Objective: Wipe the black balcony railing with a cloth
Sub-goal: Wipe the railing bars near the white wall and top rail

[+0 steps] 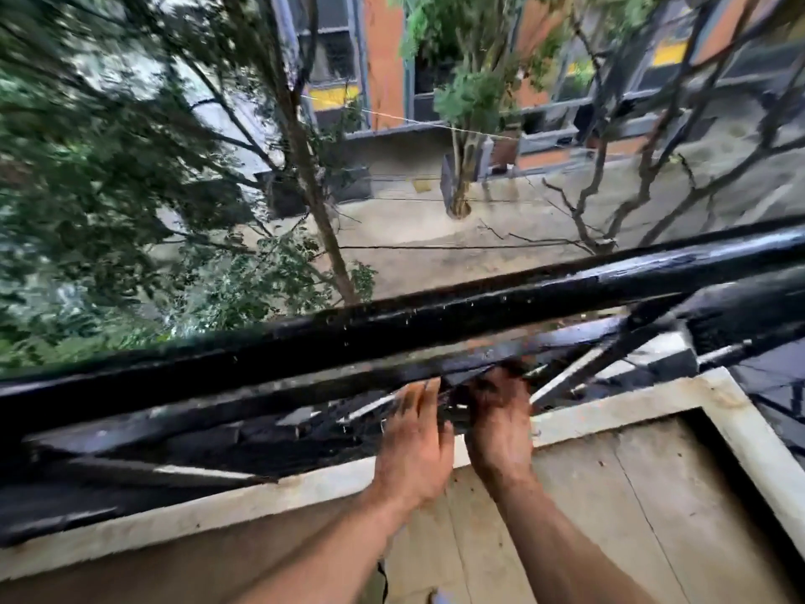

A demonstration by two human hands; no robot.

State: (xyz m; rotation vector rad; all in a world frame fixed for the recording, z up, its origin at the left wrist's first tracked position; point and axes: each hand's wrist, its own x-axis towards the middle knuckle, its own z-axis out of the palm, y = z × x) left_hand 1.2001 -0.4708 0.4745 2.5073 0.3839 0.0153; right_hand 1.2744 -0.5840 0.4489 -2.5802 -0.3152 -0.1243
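Note:
The black balcony railing [392, 337] runs across the view from lower left to upper right, wet and glossy, with a thinner lower bar and slanted bars beneath it. Both of my hands reach under the top rail to the lower bar. My left hand [416, 446] lies with its fingers straight against the lower bar. My right hand [501, 422] is dirty, and its fingers curl round a dark cloth [455, 409] bunched between the two hands. The cloth is blurred and mostly hidden by the bar and my fingers.
A pale concrete ledge [610, 407] borders the balcony floor below the railing and turns a corner at the right. Beyond the railing are trees [130, 167], a street far below and an orange building [383, 58].

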